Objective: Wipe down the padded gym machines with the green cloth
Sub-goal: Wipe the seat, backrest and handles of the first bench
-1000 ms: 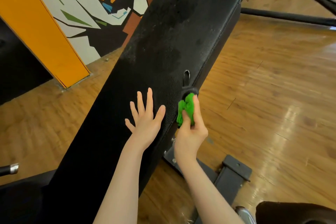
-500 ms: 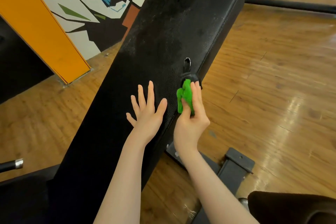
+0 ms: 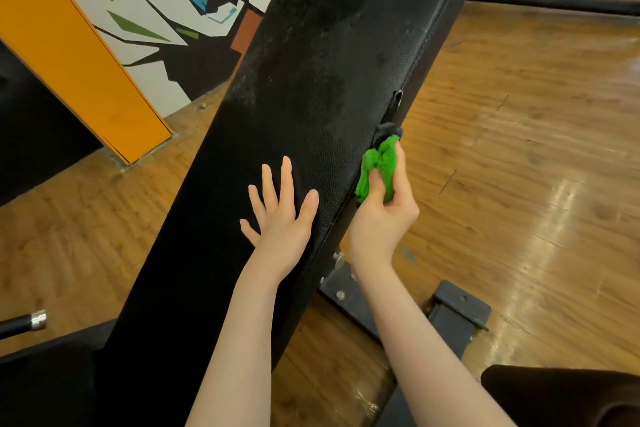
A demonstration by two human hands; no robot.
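A long black padded bench runs from bottom left up to the top right of the view. My left hand lies flat on the pad with its fingers spread and straight. My right hand grips a bunched green cloth and holds it against the pad's right side edge, just below a small black strap or handle that hangs off that edge.
The bench's grey metal base sits on the wooden floor under my right arm. A dark pad corner is at bottom right. A black bar with a chrome tip pokes in at left. A painted wall and an orange panel stand behind.
My right hand with the green cloth has slid a little up along the pad's right edge toward the strap. My left hand has stayed flat on the pad.
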